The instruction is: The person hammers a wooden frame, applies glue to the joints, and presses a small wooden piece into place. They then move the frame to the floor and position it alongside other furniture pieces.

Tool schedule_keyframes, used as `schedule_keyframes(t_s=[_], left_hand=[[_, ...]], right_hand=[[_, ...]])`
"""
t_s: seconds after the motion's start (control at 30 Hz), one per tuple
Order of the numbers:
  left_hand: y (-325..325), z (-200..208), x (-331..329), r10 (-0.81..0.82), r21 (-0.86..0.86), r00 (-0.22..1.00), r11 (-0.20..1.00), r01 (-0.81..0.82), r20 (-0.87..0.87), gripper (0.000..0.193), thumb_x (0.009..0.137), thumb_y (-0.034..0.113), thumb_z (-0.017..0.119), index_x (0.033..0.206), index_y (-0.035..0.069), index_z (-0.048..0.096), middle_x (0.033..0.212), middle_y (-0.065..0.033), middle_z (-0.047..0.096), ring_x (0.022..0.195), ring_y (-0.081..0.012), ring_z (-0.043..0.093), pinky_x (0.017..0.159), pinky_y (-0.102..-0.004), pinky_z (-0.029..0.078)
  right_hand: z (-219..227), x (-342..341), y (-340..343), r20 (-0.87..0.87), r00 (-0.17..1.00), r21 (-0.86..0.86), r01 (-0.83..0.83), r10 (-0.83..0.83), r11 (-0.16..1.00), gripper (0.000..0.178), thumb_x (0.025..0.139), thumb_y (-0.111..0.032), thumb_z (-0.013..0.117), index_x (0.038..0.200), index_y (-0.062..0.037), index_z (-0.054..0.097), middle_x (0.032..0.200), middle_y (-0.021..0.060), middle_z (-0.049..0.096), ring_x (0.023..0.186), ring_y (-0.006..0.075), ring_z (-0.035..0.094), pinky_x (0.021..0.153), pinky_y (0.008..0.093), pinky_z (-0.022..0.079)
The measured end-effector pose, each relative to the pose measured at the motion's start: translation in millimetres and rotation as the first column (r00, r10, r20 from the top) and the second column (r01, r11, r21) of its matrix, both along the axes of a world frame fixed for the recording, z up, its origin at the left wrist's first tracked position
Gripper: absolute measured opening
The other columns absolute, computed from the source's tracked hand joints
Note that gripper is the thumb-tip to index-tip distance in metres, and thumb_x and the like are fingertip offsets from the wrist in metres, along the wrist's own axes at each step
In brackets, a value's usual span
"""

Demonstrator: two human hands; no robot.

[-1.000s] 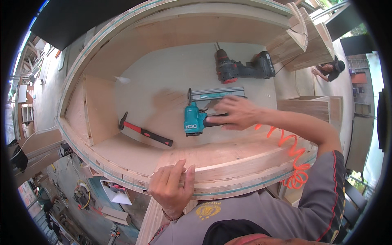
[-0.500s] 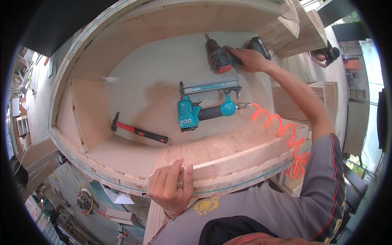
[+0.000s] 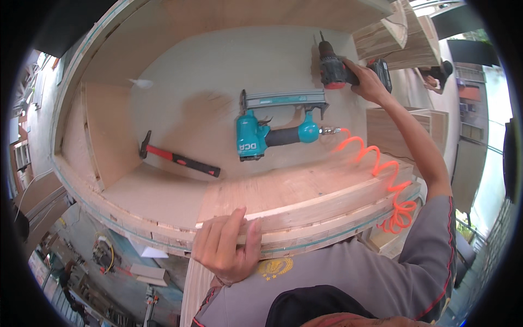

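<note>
At the far right of the curved wooden frame, my right hand is wrapped round the handle of a black-and-red cordless drill. Its bit points away from me; whether it touches the panel beneath, I cannot tell. My left hand grips the near wooden rim, fingers curled over its edge. Between the hands a teal pneumatic nail gun lies on the pale panel, joined to a coiled orange air hose. Left of it rests a hammer with a red and black handle.
The frame's raised walls surround the tools. Plywood pieces stand at the far right, where another person is partly visible. The hose hangs in loops over the near right rim. Equipment lies on the floor at lower left.
My right hand has carried the drill to the right and slightly farther away, clear of the nail gun. My left hand keeps its hold on the rim. The view has shifted a little.
</note>
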State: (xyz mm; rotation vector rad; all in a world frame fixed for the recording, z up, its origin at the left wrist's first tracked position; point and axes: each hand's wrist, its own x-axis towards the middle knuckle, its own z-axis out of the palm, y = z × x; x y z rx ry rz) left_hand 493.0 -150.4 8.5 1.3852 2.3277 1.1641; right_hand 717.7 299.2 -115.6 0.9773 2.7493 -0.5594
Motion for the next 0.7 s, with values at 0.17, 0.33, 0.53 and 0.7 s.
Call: schedule_keyframes(t_s=[0.17,0.33,0.53,0.7], left_hand=[[2,-1,7,0.076,-0.127,0.994,0.988,-0.086,-0.084,0.028,0.079,0.017,0.085,0.101,0.001,0.076,0.076,-0.0098,0.070,0.068,-0.0276,0.067,0.060,-0.0369,0.049],[1,4,4,0.093,-0.177,0.993,0.979,-0.105,-0.073,0.019,0.083,0.007,0.080,0.100,0.002,0.077,0.080,-0.0118,0.071,0.068,-0.0273,0.067,0.062,-0.0372,0.051],[4,-10,14,0.195,-0.049,0.967,0.978,-0.205,-0.167,0.014,0.089,0.011,0.074,0.100,0.002,0.076,0.082,-0.0108,0.071,0.069,-0.0249,0.067,0.063,-0.0354,0.052],[-35,-23,14,0.530,0.208,0.840,0.840,-0.502,-0.112,0.024,0.105,0.006,0.054,0.107,-0.005,0.075,0.078,-0.0110,0.070,0.066,-0.0176,0.063,0.060,-0.0292,0.052]], right_hand=[[-42,-34,-8,-0.121,0.981,0.076,-0.143,0.151,0.987,0.089,0.074,0.005,0.069,0.157,-0.0077,0.041,0.135,0.0254,0.063,0.125,0.0430,0.059,0.102,0.0499,0.049],[-44,-63,-17,-0.100,0.973,0.029,-0.208,0.210,0.978,0.093,0.077,0.008,0.069,0.161,-0.0139,0.036,0.131,0.0231,0.061,0.123,0.0429,0.057,0.103,0.0502,0.047],[25,8,-16,-0.035,0.941,0.321,-0.310,0.338,0.895,0.088,0.078,0.007,0.067,0.157,-0.0208,0.043,0.126,0.0172,0.057,0.120,0.0374,0.057,0.102,0.0481,0.049],[193,30,-77,-0.198,0.921,0.463,-0.213,0.334,0.860,0.035,0.085,-0.007,0.069,0.119,0.0000,0.064,0.117,0.0228,0.061,0.111,0.0397,0.065,0.093,0.0482,0.055]])
